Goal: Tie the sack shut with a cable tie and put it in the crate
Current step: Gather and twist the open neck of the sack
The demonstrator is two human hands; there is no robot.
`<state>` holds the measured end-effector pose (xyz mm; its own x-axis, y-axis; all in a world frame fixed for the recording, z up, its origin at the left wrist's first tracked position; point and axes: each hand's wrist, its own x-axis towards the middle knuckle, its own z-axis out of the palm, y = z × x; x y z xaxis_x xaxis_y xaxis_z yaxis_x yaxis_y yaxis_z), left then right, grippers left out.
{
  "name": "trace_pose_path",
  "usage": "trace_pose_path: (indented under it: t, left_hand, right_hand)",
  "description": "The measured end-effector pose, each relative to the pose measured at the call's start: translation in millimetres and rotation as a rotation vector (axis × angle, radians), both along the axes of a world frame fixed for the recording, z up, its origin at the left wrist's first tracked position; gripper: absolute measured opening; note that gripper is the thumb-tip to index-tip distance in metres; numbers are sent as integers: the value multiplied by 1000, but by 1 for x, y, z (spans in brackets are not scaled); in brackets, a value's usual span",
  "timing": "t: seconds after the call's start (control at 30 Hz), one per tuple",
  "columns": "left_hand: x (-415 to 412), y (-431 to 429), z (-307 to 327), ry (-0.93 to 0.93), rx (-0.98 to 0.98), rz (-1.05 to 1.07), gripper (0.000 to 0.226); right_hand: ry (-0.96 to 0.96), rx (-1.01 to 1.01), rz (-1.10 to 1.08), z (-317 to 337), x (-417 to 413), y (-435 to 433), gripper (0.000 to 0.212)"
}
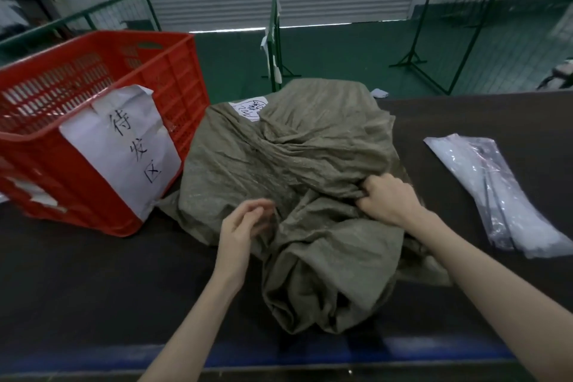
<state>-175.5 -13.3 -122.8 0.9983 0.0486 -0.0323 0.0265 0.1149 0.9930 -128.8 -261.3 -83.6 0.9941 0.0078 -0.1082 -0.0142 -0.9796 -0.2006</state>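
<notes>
Sack (310, 183) beside red crate (93, 139)

right hand (387, 200) grips sack (297, 164) | left hand (245, 223) open beside | crate (93, 133) left

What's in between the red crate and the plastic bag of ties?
The big crumpled sack lies between the crate and the plastic bag, in the head view.

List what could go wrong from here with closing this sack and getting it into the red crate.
1. Only the right hand grips the sack; the left hand is open beside the folds, so the gathered cloth may spread again.
2. The bag of cable ties lies off to the right, so fetching one probably means letting go.
3. The paper sign draped over the crate rim could snag.
</notes>
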Motion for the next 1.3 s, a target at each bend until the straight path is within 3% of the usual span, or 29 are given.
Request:
trace_pose_path:
  t: [0.03,0.1,0.17,0.3,0.47,0.57,0.67,0.8,0.87,0.93,1.0,1.1,1.2,1.3]
  left_hand:
    - [2,-4,0,1,25,48,21]
    - [5,-13,2,-118,210,54,39]
    - [11,-22,5,-279,452,-8,57]
    - [25,-37,5,-407,885,-181,64]
    - [39,-36,-22,-320,1042,-372,40]
    - [35,-34,-34,-420,1060,-401,18]
    - [27,-30,-38,-484,968,-380,18]
    - [9,-28,-41,-355,702,-317,27]
    - [-1,-27,-40,-257,473,-228,25]
    - [-9,-26,-40,-167,271,-121,25]
    - [-12,-24,-40,-55,97,28,24]
    - [-6,-20,-26,258,-261,160,12]
    - [8,-16,-2,453,-388,3,43]
    - [21,-12,14,553,-311,-135,45]
  right_hand:
    - [14,-12,20,-3,-5,3,33]
    - [59,-27,68,-8,-17,10,35]
    - [104,-32,122,-11,-28,19,37]
    - [166,-32,243,-11,-49,33,34]
    - [283,19,405,0,-71,35,25]
    - [215,87,460,10,-81,39,24]
    - [-13,266,380,22,-79,46,22]
    - [-280,403,220,19,-52,51,23]
    - [-217,320,143,8,-38,52,33]
    - [4,319,83,-5,-32,50,48]
    - [169,432,108,-15,-34,52,56]
    - [257,620,273,-18,-48,64,50]
    - [294,665,428,-16,-62,82,53]
    - [268,627,528,-14,-70,99,47]
